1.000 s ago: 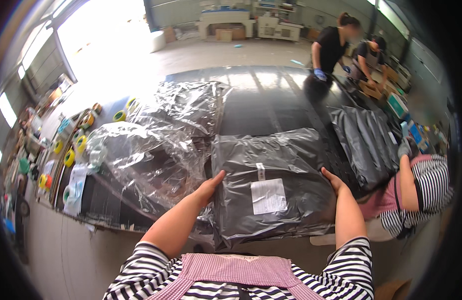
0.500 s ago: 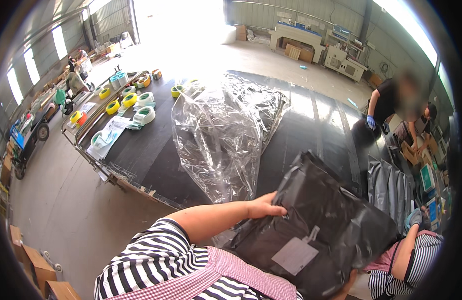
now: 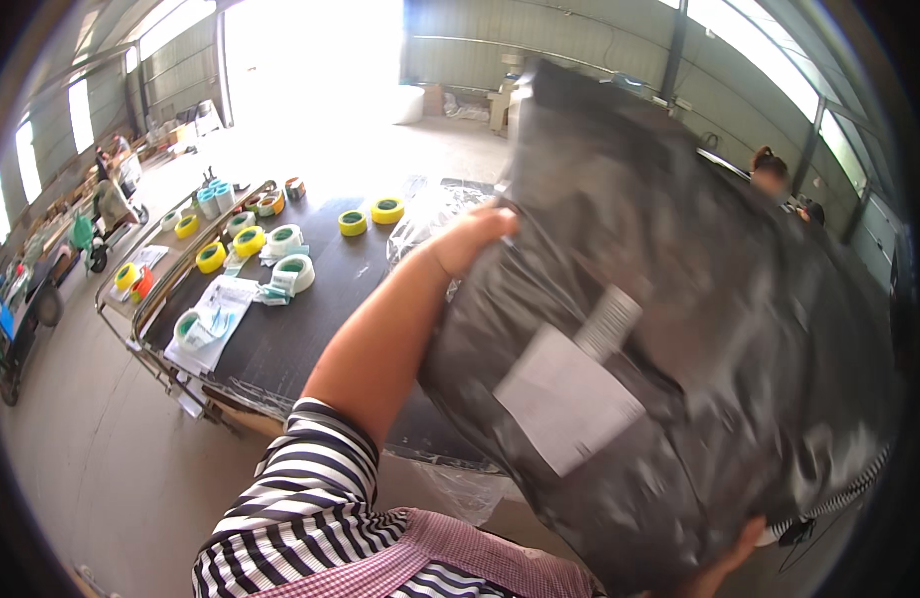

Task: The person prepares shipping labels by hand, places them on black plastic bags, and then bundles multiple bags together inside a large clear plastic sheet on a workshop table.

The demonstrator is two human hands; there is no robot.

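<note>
A large black plastic bag package, creased and somewhat blurred, is held up close in front of me, covering much of the right half of the view. On its face are a pale square label and a smaller printed strip. My left hand grips its left edge, thumb on the near side and the other fingers hidden behind. At the lower right corner my right hand shows only in part, closed on the bag's bottom edge.
Behind the bag stands a black-topped table with yellow tape rolls, white tape rolls, papers and clear plastic film. A metal rail runs along its left side. Another person is partly visible beyond the bag.
Both hands have lifted the black bag up and closer, and it now hides the table's right side and most of the clear film. My view has turned somewhat to the right.
</note>
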